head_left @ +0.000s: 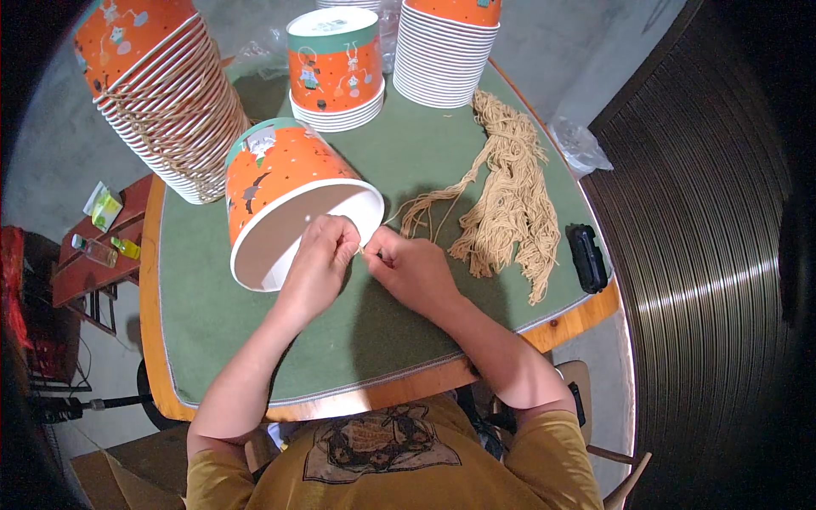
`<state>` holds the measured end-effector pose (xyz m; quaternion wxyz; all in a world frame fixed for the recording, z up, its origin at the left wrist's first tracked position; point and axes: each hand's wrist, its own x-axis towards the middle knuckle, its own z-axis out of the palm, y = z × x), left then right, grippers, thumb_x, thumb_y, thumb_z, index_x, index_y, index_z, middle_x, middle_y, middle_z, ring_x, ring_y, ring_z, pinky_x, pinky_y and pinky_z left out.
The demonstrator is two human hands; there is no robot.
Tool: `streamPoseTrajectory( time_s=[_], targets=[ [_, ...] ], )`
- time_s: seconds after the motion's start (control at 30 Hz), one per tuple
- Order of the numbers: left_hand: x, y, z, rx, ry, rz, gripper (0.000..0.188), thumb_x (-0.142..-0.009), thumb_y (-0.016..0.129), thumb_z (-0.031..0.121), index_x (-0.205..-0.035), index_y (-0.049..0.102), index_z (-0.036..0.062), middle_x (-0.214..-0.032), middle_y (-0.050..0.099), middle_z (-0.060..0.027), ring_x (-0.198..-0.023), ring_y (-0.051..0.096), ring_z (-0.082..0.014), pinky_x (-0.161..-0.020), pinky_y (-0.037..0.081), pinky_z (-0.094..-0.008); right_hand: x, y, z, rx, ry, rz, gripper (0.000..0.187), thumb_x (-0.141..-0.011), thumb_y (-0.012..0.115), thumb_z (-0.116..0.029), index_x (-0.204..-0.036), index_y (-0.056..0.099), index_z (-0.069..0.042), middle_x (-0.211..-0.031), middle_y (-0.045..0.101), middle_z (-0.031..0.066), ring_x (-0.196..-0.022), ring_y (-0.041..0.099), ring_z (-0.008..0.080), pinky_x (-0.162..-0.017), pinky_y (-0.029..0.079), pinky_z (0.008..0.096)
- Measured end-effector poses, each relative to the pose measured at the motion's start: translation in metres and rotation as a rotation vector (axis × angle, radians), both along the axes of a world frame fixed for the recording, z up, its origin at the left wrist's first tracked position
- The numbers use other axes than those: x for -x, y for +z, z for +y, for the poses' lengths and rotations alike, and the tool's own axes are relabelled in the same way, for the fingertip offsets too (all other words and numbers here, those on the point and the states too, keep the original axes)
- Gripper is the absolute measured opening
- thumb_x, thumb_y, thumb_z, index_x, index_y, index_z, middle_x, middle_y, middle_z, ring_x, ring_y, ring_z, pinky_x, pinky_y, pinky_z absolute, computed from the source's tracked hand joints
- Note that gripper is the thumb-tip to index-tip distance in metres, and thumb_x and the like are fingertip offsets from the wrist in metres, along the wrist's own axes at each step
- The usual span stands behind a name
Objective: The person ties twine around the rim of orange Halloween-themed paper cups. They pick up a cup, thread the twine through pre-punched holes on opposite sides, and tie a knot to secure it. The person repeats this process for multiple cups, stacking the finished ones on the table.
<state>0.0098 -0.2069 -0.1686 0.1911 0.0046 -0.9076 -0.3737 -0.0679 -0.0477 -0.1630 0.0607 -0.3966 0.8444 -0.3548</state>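
An orange paper bucket (293,174) with a green band at its base lies tipped on the table, its white open mouth facing me. My left hand (316,259) is closed in a pinch at the mouth's right rim, partly in front of the white inside. Close beside it, my right hand (416,270) pinches a thin tan cord (427,202). A short bit of cord shows between the fingertips of both hands. The strand runs back to a loose bundle of tan cords (514,191) on the right. Fingers hide the exact spot where cord and rim meet.
Nested stacks of orange buckets (448,55) stand at the back; the left stack (170,110) has cords draped across it. An upside-down bucket stack (336,72) sits between them. A black case (587,259) lies at the right edge of the green-covered table (229,357). Small bottles (95,251) rest on a red bench.
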Motion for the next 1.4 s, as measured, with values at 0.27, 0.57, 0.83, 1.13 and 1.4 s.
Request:
streamPoseTrajectory(
  time_s=[0.27,0.57,0.83,1.13,1.4],
  targets=[
    [0.002,-0.001,-0.004,-0.239,0.025,-0.112,0.011,-0.094,0.053,0.007,-0.088,0.045,0.0037,-0.084,0.043,-0.0031,-0.077,0.043,-0.0131,-0.072,0.040,-0.0264,0.000,-0.002,0.000,0.017,-0.001,-0.007,0.015,-0.086,0.061,-0.025,-0.091,0.058,-0.011,-0.067,0.063,0.0128,-0.065,0.065,0.0333,-0.060,0.050,0.0457],
    [0.001,-0.003,-0.004,-0.192,0.021,-0.084,0.010,-0.094,0.053,0.006,-0.090,0.044,0.0039,-0.084,0.044,-0.0059,-0.078,0.045,-0.0152,-0.072,0.041,-0.0283,-0.001,0.002,0.000,0.020,-0.030,-0.093,0.017,-0.084,0.062,-0.023,-0.092,0.055,-0.010,-0.070,0.065,0.0131,-0.068,0.066,0.0344,-0.061,0.051,0.0469],
    [-0.002,0.005,0.000,-0.072,0.014,-0.009,0.008,-0.091,0.054,0.004,-0.095,0.047,0.0021,-0.087,0.048,-0.0116,-0.084,0.051,-0.0259,-0.082,0.041,-0.0350,-0.001,0.002,0.001,-0.016,-0.027,-0.080,0.023,-0.083,0.067,-0.023,-0.094,0.054,-0.009,-0.066,0.062,0.0084,-0.062,0.065,0.0271,-0.057,0.049,0.0390],
    [-0.005,0.010,0.002,-0.011,0.023,-0.036,0.010,-0.086,0.056,0.002,-0.090,0.047,0.0020,-0.087,0.048,-0.0123,-0.086,0.052,-0.0301,-0.093,0.040,-0.0375,-0.007,-0.004,-0.002,-0.066,-0.044,0.033,0.022,-0.085,0.065,-0.027,-0.094,0.053,-0.011,-0.069,0.063,0.0086,-0.066,0.066,0.0289,-0.058,0.050,0.0409],
    [-0.006,0.012,0.003,-0.079,0.027,-0.061,0.009,-0.086,0.059,0.004,-0.087,0.050,0.0028,-0.085,0.047,-0.0082,-0.077,0.051,-0.0201,-0.079,0.045,-0.0315,-0.010,0.000,-0.004,-0.056,-0.055,0.152,0.014,-0.086,0.061,-0.024,-0.090,0.054,-0.012,-0.067,0.063,0.0114,-0.064,0.065,0.0313,-0.056,0.049,0.0433]
  ],
)
